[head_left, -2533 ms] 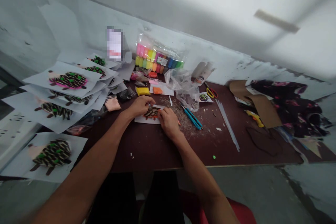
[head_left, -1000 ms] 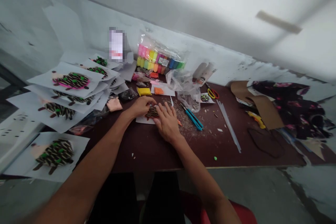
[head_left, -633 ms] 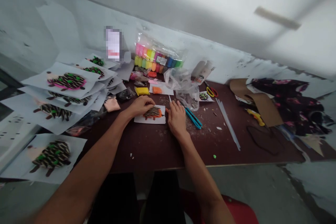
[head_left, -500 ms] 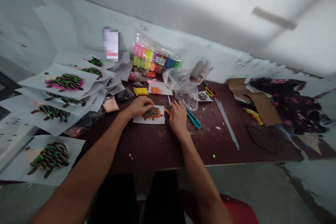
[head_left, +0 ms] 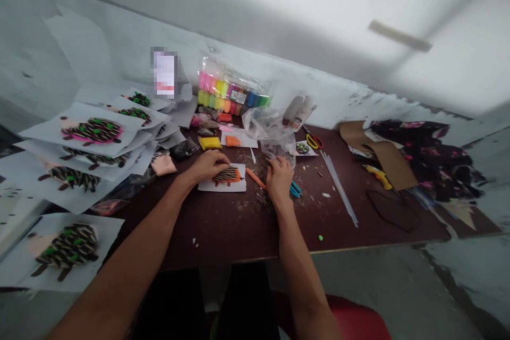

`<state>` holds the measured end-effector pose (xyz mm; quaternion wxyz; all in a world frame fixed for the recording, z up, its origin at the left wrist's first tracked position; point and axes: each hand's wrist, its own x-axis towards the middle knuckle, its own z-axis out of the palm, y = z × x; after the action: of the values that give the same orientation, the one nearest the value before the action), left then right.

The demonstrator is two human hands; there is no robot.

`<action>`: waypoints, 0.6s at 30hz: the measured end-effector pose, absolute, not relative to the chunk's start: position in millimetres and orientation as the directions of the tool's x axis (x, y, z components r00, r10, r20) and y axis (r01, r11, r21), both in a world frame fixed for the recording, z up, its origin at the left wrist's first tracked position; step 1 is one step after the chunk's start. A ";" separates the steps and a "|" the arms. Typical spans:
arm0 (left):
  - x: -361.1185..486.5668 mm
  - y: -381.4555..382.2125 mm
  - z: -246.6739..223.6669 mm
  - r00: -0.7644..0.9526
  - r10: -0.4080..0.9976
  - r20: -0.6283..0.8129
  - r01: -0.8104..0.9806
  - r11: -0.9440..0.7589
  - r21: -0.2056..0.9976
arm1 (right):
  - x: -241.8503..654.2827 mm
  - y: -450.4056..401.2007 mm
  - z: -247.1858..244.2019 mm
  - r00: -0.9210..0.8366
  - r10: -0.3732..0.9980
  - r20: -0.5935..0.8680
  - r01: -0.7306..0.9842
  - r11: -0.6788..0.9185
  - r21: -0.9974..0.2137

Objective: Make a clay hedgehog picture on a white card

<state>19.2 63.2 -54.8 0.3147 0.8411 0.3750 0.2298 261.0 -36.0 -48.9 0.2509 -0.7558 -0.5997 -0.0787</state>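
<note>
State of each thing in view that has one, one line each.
left hand, fingers bent, at the card's upper left edge
right hand, palm down, grip unclear
hedgehog card, flat, partly covered
blue-handled tool, partly hidden by hand
orange stick, lying flat
scissors, lying, blade opening unclear
coloured-block bag, propped up
clear sticks, lying together

Dim, cool light brightened the upper right, where soft shadows streaked across; the plastic pouch [head_left: 235, 85] glinted, the edges stretched and blurred, and pixelation masked one upper-left patch.
</note>
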 end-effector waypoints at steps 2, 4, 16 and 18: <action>19.2 62.7 -53.4 0.622 0.768 0.153 0.486 -0.532 0.693 | 260.2 -36.2 -46.4 0.269 0.881 0.390 0.945 -0.163 -0.284; 19.2 62.9 -52.2 0.628 0.765 0.145 0.490 -0.533 0.689 | 259.2 -35.6 -45.6 0.257 0.882 0.395 0.948 -0.152 -0.279; 18.9 66.3 -53.5 0.633 0.763 0.129 0.496 -0.528 0.689 | 252.6 -29.3 -47.6 0.186 0.884 0.430 0.978 -0.124 -0.168; 19.0 66.0 -53.9 0.627 0.769 0.120 0.496 -0.513 0.701 | 250.5 -31.3 -43.6 0.183 0.886 0.426 0.978 -0.118 -0.173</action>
<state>19.0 66.0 -53.9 0.3204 0.8432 0.3751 0.2136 250.5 -31.3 -43.6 0.2102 -0.7397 -0.6299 -0.1092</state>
